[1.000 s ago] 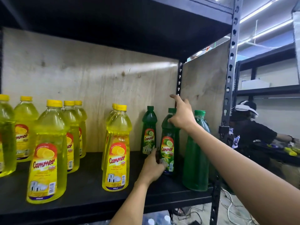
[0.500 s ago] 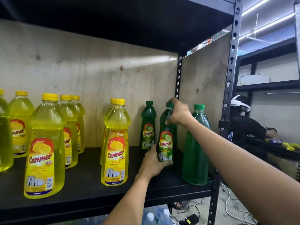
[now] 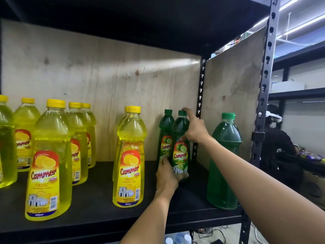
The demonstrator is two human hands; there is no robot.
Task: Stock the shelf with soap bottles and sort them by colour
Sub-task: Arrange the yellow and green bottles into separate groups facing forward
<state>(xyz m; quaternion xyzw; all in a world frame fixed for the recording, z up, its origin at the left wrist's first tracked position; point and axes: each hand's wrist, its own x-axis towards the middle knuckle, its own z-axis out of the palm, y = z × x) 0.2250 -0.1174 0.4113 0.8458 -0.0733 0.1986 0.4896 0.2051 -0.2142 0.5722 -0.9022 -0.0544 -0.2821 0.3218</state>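
Observation:
A slim green lime soap bottle (image 3: 180, 155) stands upright on the black shelf (image 3: 98, 213). My left hand (image 3: 167, 176) grips its base and my right hand (image 3: 194, 131) holds its neck, index finger by the cap. A second slim green bottle (image 3: 165, 136) stands just behind it to the left. A large unlabelled green bottle (image 3: 224, 166) stands at the shelf's right end. Several yellow lemon bottles fill the left and middle: one in front (image 3: 49, 164), a pair at centre (image 3: 130, 159), others behind at left (image 3: 26, 131).
Plywood panels back the shelf and close its right side (image 3: 232, 95). A perforated metal post (image 3: 265, 95) stands at the right front corner. Beyond it a person in dark clothes (image 3: 277, 147) works at a table. Bottle caps (image 3: 177, 239) show below the shelf.
The slim green bottle in both hands has shifted slightly back and left, closer to the other slim green bottle. My right hand slid from its cap down onto the neck.

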